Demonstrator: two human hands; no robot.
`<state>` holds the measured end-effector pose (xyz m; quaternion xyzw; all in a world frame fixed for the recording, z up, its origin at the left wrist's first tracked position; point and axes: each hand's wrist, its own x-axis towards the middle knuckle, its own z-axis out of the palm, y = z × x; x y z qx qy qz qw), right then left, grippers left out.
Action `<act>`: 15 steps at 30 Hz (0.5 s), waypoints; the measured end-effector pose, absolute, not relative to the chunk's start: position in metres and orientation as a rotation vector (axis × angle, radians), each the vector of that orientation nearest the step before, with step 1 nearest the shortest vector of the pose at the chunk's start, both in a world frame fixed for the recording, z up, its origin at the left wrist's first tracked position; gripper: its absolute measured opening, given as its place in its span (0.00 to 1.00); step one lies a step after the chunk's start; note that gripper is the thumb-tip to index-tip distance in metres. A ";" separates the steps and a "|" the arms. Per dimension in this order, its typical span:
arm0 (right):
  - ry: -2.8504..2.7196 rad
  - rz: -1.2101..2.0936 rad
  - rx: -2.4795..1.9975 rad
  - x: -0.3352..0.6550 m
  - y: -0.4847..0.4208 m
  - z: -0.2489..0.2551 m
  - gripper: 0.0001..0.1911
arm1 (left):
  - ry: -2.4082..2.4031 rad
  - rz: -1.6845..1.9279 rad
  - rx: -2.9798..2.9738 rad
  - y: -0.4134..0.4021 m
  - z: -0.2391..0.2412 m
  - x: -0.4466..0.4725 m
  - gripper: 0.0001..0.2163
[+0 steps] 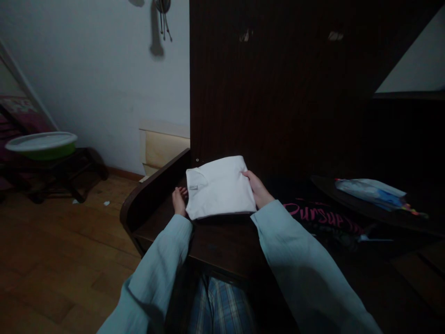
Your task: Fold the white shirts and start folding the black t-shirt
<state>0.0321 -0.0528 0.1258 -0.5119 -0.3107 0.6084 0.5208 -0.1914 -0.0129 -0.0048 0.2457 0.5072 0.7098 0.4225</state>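
Note:
A folded white T-shirt [222,190] lies over the dark wooden surface in front of me, its neckline and a small grey label showing at the left. My right hand [259,189] grips its right edge, thumb on top and the other fingers hidden underneath. At the left edge, my left hand [180,199] rests against the cloth with fingers loosely bent and not closed on it. The shirt hides part of that hand.
The dark wooden surface [222,243] has a raised, rounded side rail [153,185] at left. A tall dark panel [278,93] stands behind. To the right are black fabric with pink lettering [320,215] and a plastic package [371,192]. A green basin [45,146] sits far left.

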 end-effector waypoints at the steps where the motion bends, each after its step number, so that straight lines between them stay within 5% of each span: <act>1: -0.662 1.424 -1.215 0.036 -0.055 0.115 0.06 | 1.241 1.782 0.561 -0.012 -0.005 -0.196 0.15; 8: -0.211 1.335 -1.202 0.054 -0.114 0.032 0.09 | 1.331 1.710 0.698 -0.010 -0.008 -0.197 0.11; 15: -0.705 1.636 -1.328 0.069 -0.182 0.022 0.07 | 1.438 1.558 1.058 -0.019 -0.002 -0.180 0.02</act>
